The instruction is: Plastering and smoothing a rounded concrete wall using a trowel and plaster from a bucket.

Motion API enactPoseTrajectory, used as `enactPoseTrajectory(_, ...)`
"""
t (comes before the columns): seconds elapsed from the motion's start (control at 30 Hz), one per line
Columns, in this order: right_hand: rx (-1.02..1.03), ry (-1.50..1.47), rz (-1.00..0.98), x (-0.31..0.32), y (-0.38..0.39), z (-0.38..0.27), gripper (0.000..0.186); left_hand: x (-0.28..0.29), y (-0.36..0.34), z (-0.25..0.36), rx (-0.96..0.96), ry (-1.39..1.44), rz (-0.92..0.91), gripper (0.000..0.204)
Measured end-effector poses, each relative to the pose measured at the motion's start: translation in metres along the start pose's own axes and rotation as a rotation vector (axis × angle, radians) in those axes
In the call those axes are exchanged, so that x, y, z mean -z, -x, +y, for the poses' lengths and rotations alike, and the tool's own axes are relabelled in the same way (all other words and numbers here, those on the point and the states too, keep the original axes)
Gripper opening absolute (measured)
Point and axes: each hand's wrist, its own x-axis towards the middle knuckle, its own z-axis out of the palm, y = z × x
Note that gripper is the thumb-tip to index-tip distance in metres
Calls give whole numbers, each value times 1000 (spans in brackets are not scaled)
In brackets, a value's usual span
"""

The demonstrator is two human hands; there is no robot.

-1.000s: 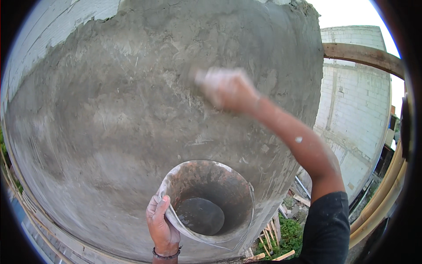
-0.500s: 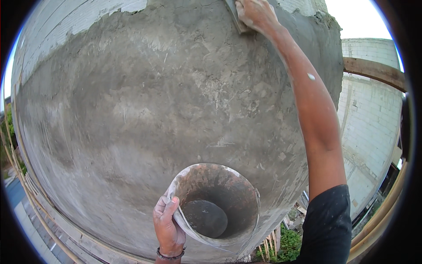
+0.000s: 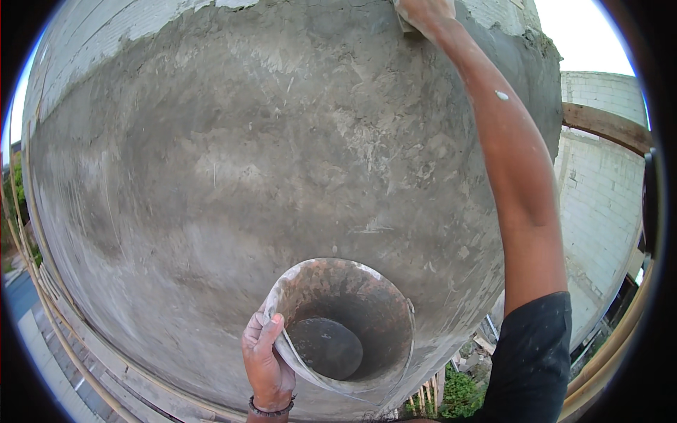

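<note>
My left hand [image 3: 266, 361], with a dark bracelet at its wrist, pinches the left rim of a bucket [image 3: 386, 321] between thumb and fingers. The bucket's inside is stained grey and brown, with a dark round patch at its bottom; whether that is liquid or the bare base I cannot tell. At the top edge my right hand [image 3: 427, 13] grips a flat plastering float [image 3: 406, 28] against the wall. Most of the float is hidden by the hand or out of view. Rough grey plaster [image 3: 247, 176] covers the wall in front of me.
Pale unplastered blocks [image 3: 92, 53] show at the upper left. A wooden beam [image 3: 606, 127] juts out on the right, before a white block wall [image 3: 596, 211]. Bamboo poles [image 3: 60, 317] run along the lower left. Green plants [image 3: 460, 395] and rubble lie below.
My right hand and the float have moved up, partly out of the view's top edge. The view has shifted slightly. My left hand keeps its hold on the bucket.
</note>
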Motion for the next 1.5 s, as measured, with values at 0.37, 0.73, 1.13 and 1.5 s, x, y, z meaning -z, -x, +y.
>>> enactPoseTrajectory(0.37, -127, -17, -86, 23, 44, -35, 28, 10, 7, 22, -76, -20, 61, 9)
enactPoseTrajectory(0.73, -149, -110, -133, 33, 74, -53, 37, 22, 13, 24, -97, 12, 63, 10)
enactPoseTrajectory(1.13, -74, -76, 31, -14, 10, -3, 24, 4, 7, 12, -71, -12, 42, 10)
enactPoseTrajectory(1.5, -108, -148, -135, 25, 66, -43, 46, 3, 13, 22, -115, -20, 17, 17)
